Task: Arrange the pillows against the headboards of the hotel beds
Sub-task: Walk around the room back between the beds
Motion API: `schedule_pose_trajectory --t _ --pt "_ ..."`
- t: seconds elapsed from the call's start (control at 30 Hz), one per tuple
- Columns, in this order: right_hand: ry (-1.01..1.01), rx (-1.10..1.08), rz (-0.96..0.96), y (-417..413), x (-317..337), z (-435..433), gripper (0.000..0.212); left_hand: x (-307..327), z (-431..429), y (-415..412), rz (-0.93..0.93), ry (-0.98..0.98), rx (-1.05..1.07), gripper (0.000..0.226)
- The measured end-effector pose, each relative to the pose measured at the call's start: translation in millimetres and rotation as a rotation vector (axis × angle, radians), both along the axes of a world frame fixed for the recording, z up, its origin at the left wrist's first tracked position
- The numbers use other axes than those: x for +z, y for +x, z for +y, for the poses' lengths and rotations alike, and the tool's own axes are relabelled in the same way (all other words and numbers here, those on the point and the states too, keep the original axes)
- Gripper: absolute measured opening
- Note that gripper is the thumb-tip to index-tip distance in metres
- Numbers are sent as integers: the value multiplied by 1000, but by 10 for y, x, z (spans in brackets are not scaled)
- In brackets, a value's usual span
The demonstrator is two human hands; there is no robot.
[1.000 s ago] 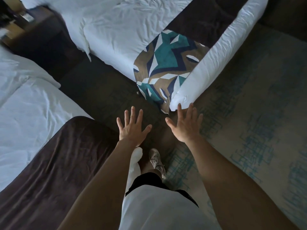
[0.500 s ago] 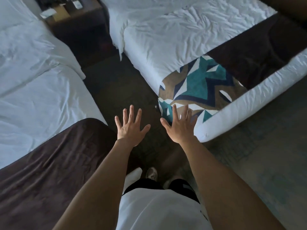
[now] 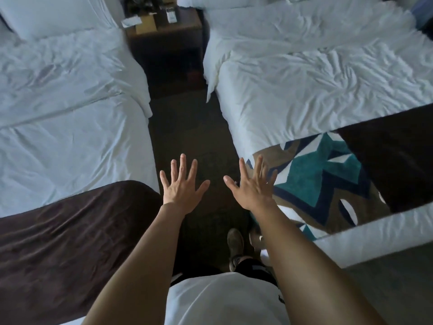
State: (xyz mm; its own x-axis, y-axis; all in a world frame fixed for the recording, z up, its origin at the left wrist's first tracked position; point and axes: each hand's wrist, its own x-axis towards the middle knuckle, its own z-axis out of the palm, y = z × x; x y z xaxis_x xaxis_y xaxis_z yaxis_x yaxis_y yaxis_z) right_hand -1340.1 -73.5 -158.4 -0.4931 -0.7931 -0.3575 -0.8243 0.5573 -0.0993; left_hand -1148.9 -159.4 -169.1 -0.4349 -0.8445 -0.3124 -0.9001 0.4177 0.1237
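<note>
I stand at the foot of the aisle between two white hotel beds. My left hand (image 3: pixel 182 184) and my right hand (image 3: pixel 253 186) are stretched out in front of me, fingers spread, holding nothing. A white pillow (image 3: pixel 54 12) lies at the head of the left bed (image 3: pixel 58 127), at the top left. At the top edge, the head of the right bed (image 3: pixel 316 85) shows the lower edge of another white pillow (image 3: pixel 225 0). The headboards are out of view.
A dark nightstand (image 3: pixel 165 31) with papers and small items stands between the beds at the far end. A dark brown runner (image 3: pixel 58 245) covers the left bed's foot. A patterned teal and brown runner (image 3: pixel 321 184) drapes the right bed's foot. Dark carpet fills the aisle.
My view has swung left and up from the right bed's corner to face down the aisle. Both hands stay spread and empty. The nightstand and pillows have come into view.
</note>
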Motion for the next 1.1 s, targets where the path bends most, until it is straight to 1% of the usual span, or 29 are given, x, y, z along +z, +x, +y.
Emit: schedule_pose_trajectory --t 0.13,0.23,0.4,0.57,0.83,0.93,1.1 --pt "-14 81 -34 -321 11 -432 90 49 -218 -379 17 -1 88 84" --pt "-7 157 -7 -514 49 -740 89 86 -430 -546 38 -23 126 83" --pt "26 236 19 -752 72 -1179 90 116 -836 -563 13 -37 191 81" --pt "45 252 37 -834 30 -1778 90 88 -1278 -404 -10 -22 241 81" --pt "21 291 36 -458 12 -3097 91 9 -2432 31 -2 -18 329 81" --pt "5 308 33 -230 96 -3626 91 46 -2923 209 -15 -38 348 81" --pt "-47 359 37 46 289 -4382 92 108 -3677 411 14 -58 360 81"
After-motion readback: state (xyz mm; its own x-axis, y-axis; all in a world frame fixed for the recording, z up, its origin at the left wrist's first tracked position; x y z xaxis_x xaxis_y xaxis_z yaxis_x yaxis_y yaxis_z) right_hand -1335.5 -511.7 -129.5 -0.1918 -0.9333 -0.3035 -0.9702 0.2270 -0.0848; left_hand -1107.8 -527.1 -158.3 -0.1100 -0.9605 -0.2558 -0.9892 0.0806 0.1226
